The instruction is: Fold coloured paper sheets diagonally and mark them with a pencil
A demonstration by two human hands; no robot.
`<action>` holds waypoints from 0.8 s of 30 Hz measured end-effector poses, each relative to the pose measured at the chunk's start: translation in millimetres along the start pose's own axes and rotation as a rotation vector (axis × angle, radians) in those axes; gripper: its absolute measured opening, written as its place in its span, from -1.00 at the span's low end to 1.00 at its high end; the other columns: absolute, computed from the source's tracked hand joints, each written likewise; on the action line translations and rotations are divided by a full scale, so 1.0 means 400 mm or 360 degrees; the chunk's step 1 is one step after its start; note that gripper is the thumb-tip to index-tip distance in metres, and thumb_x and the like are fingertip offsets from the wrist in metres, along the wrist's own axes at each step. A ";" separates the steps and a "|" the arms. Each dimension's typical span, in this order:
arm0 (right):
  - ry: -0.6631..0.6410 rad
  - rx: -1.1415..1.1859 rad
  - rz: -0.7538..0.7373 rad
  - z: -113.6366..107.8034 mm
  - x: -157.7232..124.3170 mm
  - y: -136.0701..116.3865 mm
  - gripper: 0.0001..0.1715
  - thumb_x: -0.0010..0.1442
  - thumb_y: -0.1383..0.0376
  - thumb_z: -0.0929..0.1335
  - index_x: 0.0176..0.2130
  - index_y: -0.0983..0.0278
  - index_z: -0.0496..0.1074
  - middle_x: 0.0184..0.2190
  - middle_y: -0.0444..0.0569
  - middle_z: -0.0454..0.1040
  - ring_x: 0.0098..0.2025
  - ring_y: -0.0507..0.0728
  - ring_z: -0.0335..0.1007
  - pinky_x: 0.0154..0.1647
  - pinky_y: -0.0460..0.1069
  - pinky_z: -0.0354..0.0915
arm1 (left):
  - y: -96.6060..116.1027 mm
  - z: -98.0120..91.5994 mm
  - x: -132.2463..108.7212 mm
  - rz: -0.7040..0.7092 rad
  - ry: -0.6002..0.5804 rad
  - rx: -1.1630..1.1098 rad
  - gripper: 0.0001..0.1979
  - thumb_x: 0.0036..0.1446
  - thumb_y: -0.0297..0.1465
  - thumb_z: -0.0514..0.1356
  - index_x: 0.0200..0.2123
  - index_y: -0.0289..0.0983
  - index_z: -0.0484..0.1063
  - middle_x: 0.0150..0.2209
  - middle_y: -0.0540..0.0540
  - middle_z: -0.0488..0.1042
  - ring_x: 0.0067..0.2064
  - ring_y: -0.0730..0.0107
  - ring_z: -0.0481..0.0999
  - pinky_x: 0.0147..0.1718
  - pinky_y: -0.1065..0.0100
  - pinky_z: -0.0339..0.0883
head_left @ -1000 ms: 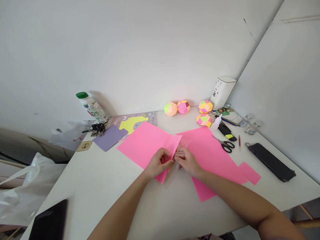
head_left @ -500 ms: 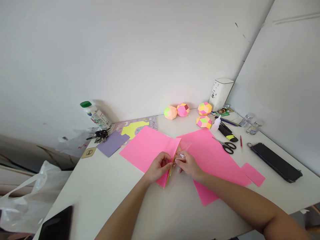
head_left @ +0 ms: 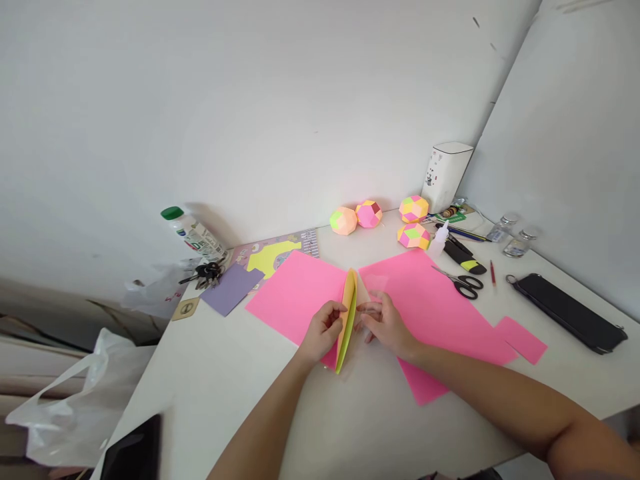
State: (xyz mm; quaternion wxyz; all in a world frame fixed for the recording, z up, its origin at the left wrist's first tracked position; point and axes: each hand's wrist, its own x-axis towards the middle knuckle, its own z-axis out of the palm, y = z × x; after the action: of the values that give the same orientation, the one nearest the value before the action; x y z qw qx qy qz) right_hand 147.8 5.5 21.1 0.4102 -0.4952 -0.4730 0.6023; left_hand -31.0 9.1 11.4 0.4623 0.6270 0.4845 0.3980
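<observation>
I'm at a white table [head_left: 215, 373] against a bare wall [head_left: 300, 120], a small craft corner: scissors [head_left: 466, 288], pink paper [head_left: 300, 293], faceted paper balls [head_left: 414, 209]. Keys [head_left: 207, 273] and a green-capped bottle [head_left: 197, 233] suggest a personal room; whether it's a home, I can't tell.

Pink sheet [head_left: 300, 290] — partly hidden (by left hand [head_left: 321, 331]).

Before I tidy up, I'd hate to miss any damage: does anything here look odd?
Mildly: the purple sheet at left has a stepped edge instead of a straight one, and dark streaks mark the pale wall at upper right. No spill shows.
</observation>
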 end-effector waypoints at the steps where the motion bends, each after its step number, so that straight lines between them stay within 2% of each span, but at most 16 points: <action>1: 0.0003 -0.0017 -0.0011 0.000 -0.001 0.003 -0.30 0.08 0.25 0.34 0.13 0.20 -0.04 -0.05 0.07 0.38 -0.31 0.08 0.51 -0.59 -0.07 0.44 | 0.002 -0.001 0.000 0.0011 -0.0007 0.0033 -0.86 0.05 -0.37 0.10 -0.27 -0.21 0.33 -0.37 -0.01 0.34 -0.34 0.39 0.35 -0.38 0.37 0.24; 5: 0.0084 -0.0134 -0.0133 0.002 -0.001 0.021 -0.15 0.09 0.21 0.34 0.22 0.19 -0.15 0.13 0.20 0.25 -0.28 0.10 0.51 -0.58 -0.04 0.48 | 0.010 -0.002 0.001 0.0116 -0.0041 0.0149 -0.87 0.08 -0.37 0.07 -0.34 -0.20 0.41 -0.28 -0.07 0.36 -0.21 0.30 0.38 -0.23 0.28 0.27; 8: 0.0105 -0.0217 -0.0261 0.004 -0.002 0.035 -0.08 0.09 0.21 0.34 0.27 0.18 -0.21 0.19 0.23 0.19 -0.34 0.06 0.50 -0.51 -0.01 0.51 | 0.008 0.001 0.001 0.0180 -0.0064 0.0213 -0.91 0.10 -0.35 0.12 -0.37 -0.20 0.41 -0.29 -0.07 0.34 -0.23 0.31 0.37 -0.24 0.29 0.27; 10: 0.0073 -0.0217 -0.0268 0.003 -0.002 0.041 -0.09 0.10 0.22 0.33 0.28 0.18 -0.20 0.17 0.22 0.24 -0.42 0.02 0.49 -0.43 0.01 0.52 | 0.003 0.004 0.001 0.0199 -0.0062 0.0246 -0.91 0.07 -0.32 0.20 -0.39 -0.20 0.38 -0.30 -0.05 0.31 -0.26 0.33 0.34 -0.28 0.31 0.26; 13: 0.0028 -0.0177 -0.0252 0.001 -0.001 0.046 -0.13 0.11 0.23 0.34 0.27 0.17 -0.15 0.13 0.18 0.30 -0.43 0.02 0.48 -0.38 0.02 0.51 | -0.004 0.006 0.001 0.0206 -0.0055 0.0269 -0.81 0.03 -0.26 0.27 -0.42 -0.21 0.33 -0.34 -0.02 0.28 -0.29 0.36 0.31 -0.32 0.34 0.23; 24: 0.0013 -0.0182 -0.0272 0.003 -0.002 0.042 -0.22 0.11 0.27 0.31 0.23 0.20 -0.09 0.06 0.17 0.34 -0.43 0.03 0.48 -0.40 0.03 0.49 | -0.021 -0.007 0.007 0.0207 -0.0137 0.0170 -0.77 0.10 -0.18 0.24 -0.35 -0.21 0.36 -0.31 -0.04 0.29 -0.29 0.37 0.31 -0.32 0.34 0.24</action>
State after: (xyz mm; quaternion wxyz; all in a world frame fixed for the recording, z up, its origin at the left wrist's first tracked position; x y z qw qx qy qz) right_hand 146.3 0.8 4.9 0.4330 -0.4783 -0.5454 0.5350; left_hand -34.9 13.1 4.3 0.4218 0.6974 0.4430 0.3736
